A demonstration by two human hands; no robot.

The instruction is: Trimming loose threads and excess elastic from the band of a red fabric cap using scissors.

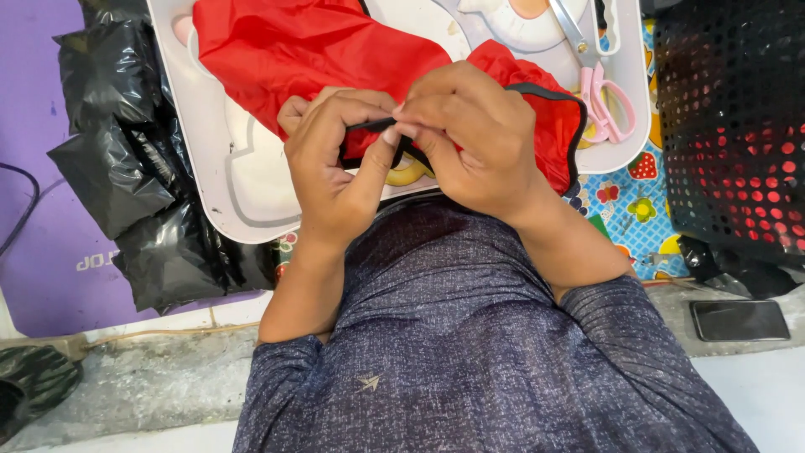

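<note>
Both my hands meet over a red fabric piece [285,50] edged with a black trim [549,94]. My left hand [335,164] pinches the black trim near its end, fingers curled. My right hand [474,138] grips the same trim and red cloth from the right, thumb touching the left hand's fingers. The cloth lies across a white tray [210,159]. Part of the trim is hidden under my fingers.
Pink-handled scissors [604,101] lie on the tray's right side. Black plastic bags [126,159] are piled on a purple mat [33,92] at left. A black perforated basket [729,117] stands at right, a dark phone [740,320] below it. A colourful patterned mat [633,201] lies under the tray.
</note>
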